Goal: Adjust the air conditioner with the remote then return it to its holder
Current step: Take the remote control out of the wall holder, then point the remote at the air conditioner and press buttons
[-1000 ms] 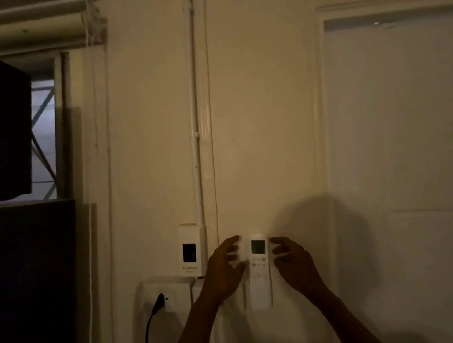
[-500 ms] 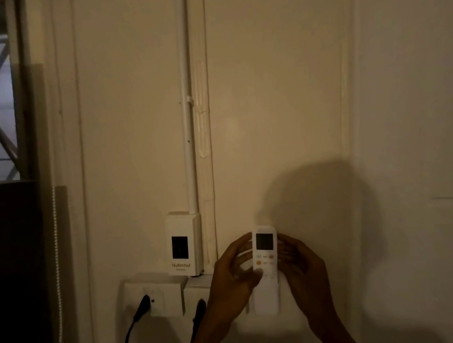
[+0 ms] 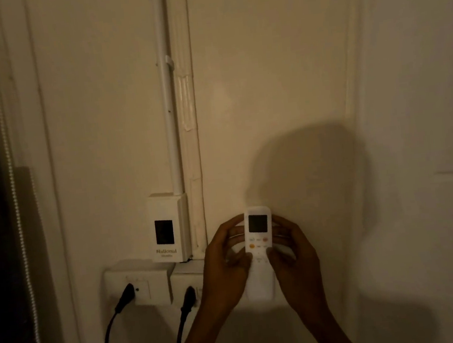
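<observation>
fingers: both hands are wrapped around the remote [image 3: 258,240], the left hand [image 3: 224,266] gripping its left edge and the right hand [image 3: 294,256] its right edge; a left fingertip [image 3: 247,259] and a right fingertip [image 3: 270,252] press on its front, just below the coloured buttons.
remote position: upright against the cream wall [image 3: 266,83], between the two hands, its top above the fingers and its lower end in the holder [image 3: 258,289].
holder: a pale white pocket on the wall; too dim to tell where it ends and the remote begins.
remote look: slim, white, rounded at the top, with a dark rectangular screen near the top and a row of small buttons beneath, two of them orange.
writing: the white box [image 3: 168,227] to the left of the remote has a dark window and reads "national"; the smaller line beneath is too blurred to read.
below the box: two white sockets [image 3: 136,285], each with a black plug [image 3: 126,293] and cable hanging down.
above the box: a white conduit [image 3: 169,107] runs up the wall.
</observation>
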